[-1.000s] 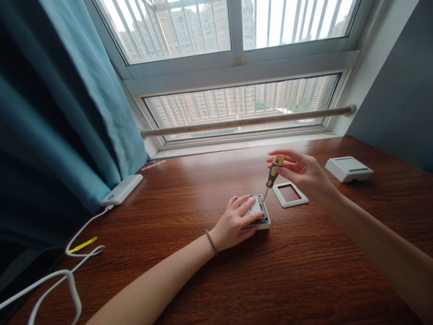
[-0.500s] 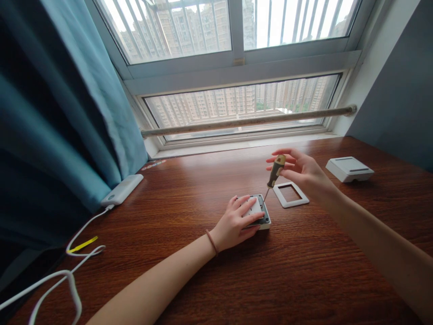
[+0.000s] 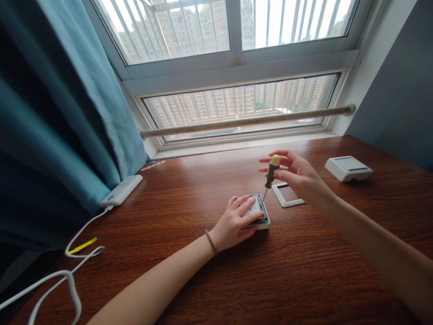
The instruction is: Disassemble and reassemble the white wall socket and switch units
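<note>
twelve is straight up your view, dial centred on the socket unit, which sits on the brown table. far out between eight and nine, the white cable loops, the yellow strip meeting it; it runs up into the power bank near nine. now your left hand, in from eight, fingers spread across the unit's face, leaving its dark right side partly exposed. and there's the screwdriver, leaning toward one, tip down in that dark part. your right hand, out between one and two, pinches the handle between thumb and fingers, the other fingers fanned loose. at two, partly behind that hand, lies the white frame, off the unit and apart from it. so the frame's off, and i'd call the driver work midway; whether the screw's going in or coming out, i can't tell. farther out at two, the white box sits whole, untouched by either hand.
</note>
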Available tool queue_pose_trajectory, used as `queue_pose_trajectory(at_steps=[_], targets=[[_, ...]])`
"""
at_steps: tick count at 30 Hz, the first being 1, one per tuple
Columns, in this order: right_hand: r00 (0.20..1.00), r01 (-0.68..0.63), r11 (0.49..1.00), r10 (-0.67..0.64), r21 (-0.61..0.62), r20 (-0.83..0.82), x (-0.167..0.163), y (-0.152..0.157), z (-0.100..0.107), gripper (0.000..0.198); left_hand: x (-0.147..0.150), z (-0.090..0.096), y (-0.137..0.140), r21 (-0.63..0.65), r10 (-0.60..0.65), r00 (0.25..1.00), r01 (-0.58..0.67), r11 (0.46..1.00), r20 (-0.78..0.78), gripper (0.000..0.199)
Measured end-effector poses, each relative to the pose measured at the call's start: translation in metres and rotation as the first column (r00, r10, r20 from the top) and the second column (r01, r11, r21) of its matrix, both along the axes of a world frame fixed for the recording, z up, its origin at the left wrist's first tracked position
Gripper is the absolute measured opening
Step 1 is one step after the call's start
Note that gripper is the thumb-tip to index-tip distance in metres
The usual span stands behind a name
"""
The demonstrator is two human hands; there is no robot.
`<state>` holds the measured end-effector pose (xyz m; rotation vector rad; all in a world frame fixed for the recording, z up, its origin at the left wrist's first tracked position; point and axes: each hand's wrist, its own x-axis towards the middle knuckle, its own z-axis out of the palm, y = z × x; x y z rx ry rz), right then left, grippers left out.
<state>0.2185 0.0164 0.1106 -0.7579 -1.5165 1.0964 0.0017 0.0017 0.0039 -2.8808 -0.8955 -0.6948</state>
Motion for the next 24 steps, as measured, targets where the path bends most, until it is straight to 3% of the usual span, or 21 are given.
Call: queue_pose_trajectory(at_steps=[8, 12, 14, 16, 19, 21, 24], targets=[[1.000, 0.013, 1.000, -0.013, -0.018, -0.010, -0.006, 0.001, -0.007, 0.035, 0.000, 0.000, 0.000, -0.003, 0.001, 1.000, -0.001, 1.000, -0.006, 0.035], [0.982, 0.121, 0.991, -0.128, -0.056, -0.140, -0.006, 0.001, -0.004, 0.029, 0.000, -0.001, 0.001, 0.003, -0.007, 1.000, 0.007, 1.000, 0.003, 0.035], [0.972, 0.153, 0.977, -0.175, -0.146, -0.156, -0.003, 0.002, -0.004, 0.024, 0.000, -0.002, 0.001, 0.004, -0.007, 1.000, 0.007, 1.000, 0.005, 0.036], [0.994, 0.077, 0.945, -0.097, -0.318, -0.046, 0.000, 0.006, -0.008, 0.020, 0.000, -0.002, 0.001, 0.003, -0.008, 1.000, 0.008, 1.000, 0.004, 0.036], [0.959, -0.052, 0.811, 0.203, -0.583, 0.197, 0.003, 0.015, -0.023, 0.019, 0.000, -0.001, 0.002, 0.007, -0.015, 1.000, 0.015, 1.000, -0.002, 0.037], [0.904, -0.004, 0.777, 0.272, -0.630, 0.330, 0.002, 0.021, -0.034, 0.021, 0.000, 0.000, 0.002, 0.010, -0.017, 1.000, 0.017, 1.000, -0.014, 0.037], [0.871, 0.094, 0.799, 0.223, -0.593, 0.437, -0.001, 0.027, -0.047, 0.019, 0.001, 0.001, 0.002, 0.022, -0.007, 1.000, 0.007, 1.000, -0.021, 0.037]])
